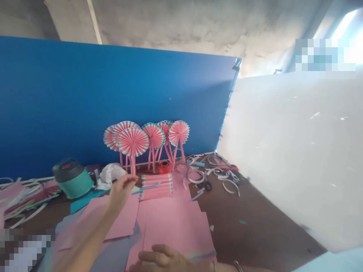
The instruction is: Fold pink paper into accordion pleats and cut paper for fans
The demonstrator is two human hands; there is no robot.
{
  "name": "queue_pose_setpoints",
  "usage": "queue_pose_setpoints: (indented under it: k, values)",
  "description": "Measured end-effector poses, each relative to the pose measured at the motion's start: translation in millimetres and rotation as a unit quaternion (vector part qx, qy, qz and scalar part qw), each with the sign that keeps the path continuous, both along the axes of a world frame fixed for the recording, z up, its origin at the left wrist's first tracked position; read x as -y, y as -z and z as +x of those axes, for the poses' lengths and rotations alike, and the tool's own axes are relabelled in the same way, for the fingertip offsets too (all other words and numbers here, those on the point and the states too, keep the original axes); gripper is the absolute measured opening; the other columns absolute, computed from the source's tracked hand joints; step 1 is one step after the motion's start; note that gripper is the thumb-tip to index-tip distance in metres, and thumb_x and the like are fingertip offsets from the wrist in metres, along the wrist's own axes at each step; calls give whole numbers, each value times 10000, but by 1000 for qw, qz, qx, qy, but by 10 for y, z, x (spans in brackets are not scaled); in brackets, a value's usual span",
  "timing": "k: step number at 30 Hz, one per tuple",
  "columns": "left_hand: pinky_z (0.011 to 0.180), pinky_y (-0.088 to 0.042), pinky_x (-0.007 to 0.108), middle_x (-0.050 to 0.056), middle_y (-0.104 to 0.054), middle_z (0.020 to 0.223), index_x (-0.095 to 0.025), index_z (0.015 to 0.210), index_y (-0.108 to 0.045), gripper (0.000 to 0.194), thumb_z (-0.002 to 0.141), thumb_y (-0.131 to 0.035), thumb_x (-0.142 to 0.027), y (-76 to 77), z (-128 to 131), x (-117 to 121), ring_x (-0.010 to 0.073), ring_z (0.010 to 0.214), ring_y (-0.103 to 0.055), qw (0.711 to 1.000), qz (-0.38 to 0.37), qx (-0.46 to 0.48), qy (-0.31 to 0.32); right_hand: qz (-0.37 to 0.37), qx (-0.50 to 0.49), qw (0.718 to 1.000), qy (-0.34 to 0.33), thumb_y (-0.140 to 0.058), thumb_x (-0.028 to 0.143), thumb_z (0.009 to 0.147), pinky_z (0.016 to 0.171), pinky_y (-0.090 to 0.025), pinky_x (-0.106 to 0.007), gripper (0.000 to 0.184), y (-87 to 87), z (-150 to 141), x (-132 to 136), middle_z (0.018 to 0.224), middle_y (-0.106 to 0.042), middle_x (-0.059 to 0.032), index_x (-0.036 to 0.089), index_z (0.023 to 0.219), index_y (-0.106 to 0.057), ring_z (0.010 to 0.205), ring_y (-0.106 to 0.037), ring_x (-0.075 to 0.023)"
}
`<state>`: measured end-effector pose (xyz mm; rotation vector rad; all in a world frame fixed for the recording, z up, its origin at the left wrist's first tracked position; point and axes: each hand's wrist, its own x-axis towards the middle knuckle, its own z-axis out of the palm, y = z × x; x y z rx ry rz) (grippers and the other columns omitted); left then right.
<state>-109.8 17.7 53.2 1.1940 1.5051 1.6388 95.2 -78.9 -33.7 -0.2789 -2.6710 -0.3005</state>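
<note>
My left hand (121, 190) reaches forward over the pink paper sheets (172, 223), its blurred fingertips close to a stack of pleated pink paper (157, 185) with a blue strip (147, 187) lying across it. I cannot make out whether it holds anything. At the bottom edge, my right hand (164, 258) lies flat with its fingers stretched out on a pink sheet. Several pink pleated paper fans (141, 139) on pink sticks lean against the blue board (85, 98) behind.
A teal container (72, 179) with a dark lid and crumpled white paper (110, 173) stand at the left. An orange spool (164, 166), scissors (206, 184) and curled white strips (221, 172) lie by the fans. A white board (297, 158) walls the right. Cut strips (22, 198) pile far left.
</note>
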Motion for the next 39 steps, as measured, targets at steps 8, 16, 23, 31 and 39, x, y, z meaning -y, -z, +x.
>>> queue_pose_setpoints:
  k: [8, 16, 23, 31, 39]
  values:
    - [991, -413, 441, 39, -587, 1271, -332, 1167, -590, 320, 860, -502, -330, 666, 355, 743, 247, 1192, -503, 780, 120, -498, 360, -165, -58, 869, 463, -442, 83, 825, 898, -366, -394, 330, -440, 988, -1174, 1187, -589, -102, 192, 1074, -628, 1100, -490, -243]
    - [1020, -375, 461, 40, -626, 1202, -311, 1150, -577, 304, 865, -484, -358, 866, 422, 772, 225, 1100, -556, 689, 177, -569, 413, -157, -106, 859, 476, -504, 149, 811, 953, -320, -417, 193, -192, 1209, -1417, 1173, -609, -84, 194, 843, -689, 1156, -459, -247]
    - [1045, -356, 467, 12, -689, 941, -292, 889, -641, 164, 821, -507, -224, 854, 529, 812, 167, 895, -630, 766, 178, -496, 369, -198, -253, 890, 322, -469, 281, 876, 947, -335, -400, 177, -377, 1067, -1263, 770, -652, -26, 195, 817, -613, 755, -579, -168]
    - [816, -545, 301, 45, -673, 1075, -288, 1056, -623, 258, 851, -471, -257, 514, 502, 687, 189, 1006, -625, 896, 57, -361, 253, -311, -314, 850, 287, -417, 358, 897, 647, -432, -291, 285, -469, 824, -1064, 619, -577, 0, 190, 720, -563, 591, -523, -148]
    - [1035, -378, 432, 76, -562, 1286, -253, 1252, -525, 410, 858, -417, -214, 475, 910, 352, 223, 1206, -487, 811, 69, -462, 352, -393, -512, 701, 304, -444, 490, 859, 686, -483, -311, 352, -327, 1038, -1355, 805, -679, -75, 177, 791, -590, 759, -621, -208]
